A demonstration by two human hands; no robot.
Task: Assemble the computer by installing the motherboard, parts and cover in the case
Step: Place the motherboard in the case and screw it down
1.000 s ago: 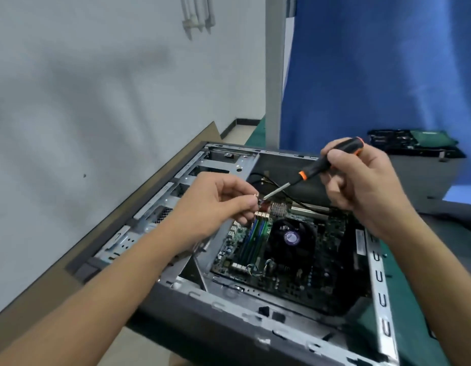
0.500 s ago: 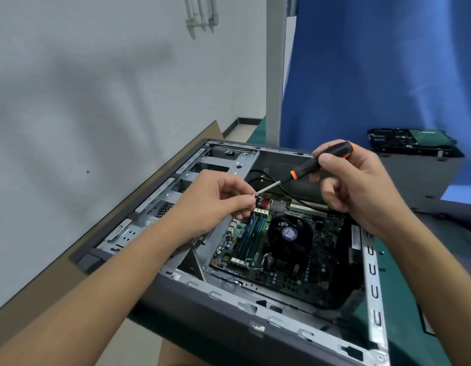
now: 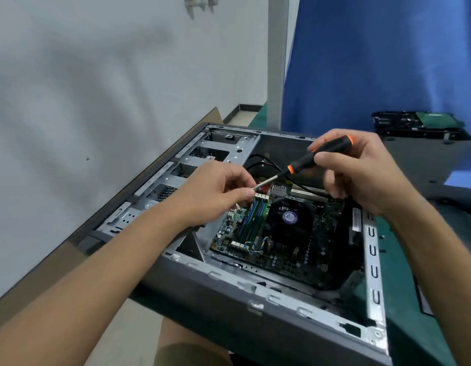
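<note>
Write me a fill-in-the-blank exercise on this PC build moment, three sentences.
1. The right hand grips a screwdriver by its black and ____ handle.
2. The left hand pinches the screwdriver's ____.
3. Below both hands, the motherboard lies inside the open ____.

Missing words: orange; tip; case.

I see soft, even light, broad blurry shadows on the wall, a dull sheen on the case rim, my left forearm stretched and slightly smeared toward the wide-angle edge.
</note>
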